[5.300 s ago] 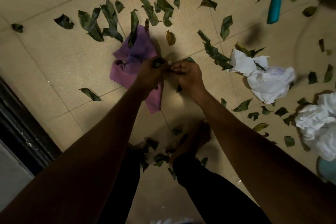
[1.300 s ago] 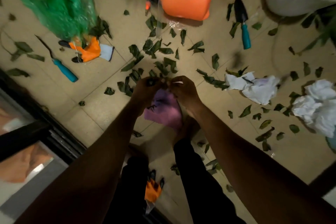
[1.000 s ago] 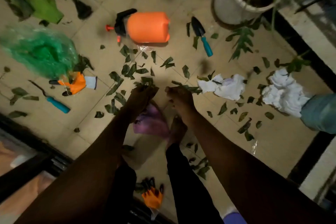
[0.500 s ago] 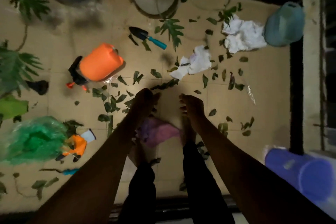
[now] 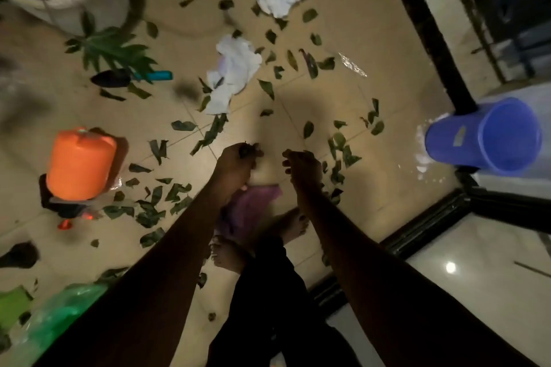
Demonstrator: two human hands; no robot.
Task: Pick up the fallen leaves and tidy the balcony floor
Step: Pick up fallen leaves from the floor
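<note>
Fallen leaves lie scattered across the balcony floor. The left grip is clenched on a dark clump of them. The right grip is loosely curled, its contents unclear. The left forearm partly hides a purple cloth.

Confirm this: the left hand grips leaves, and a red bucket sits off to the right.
One detail is wrong: the bucket is blue, not red, as the head view shows. The left hand does grip leaves, and the bucket is off to the right.

We see the left hand gripping what seem leaves. The right hand hangs loosely curled nearby.
</note>
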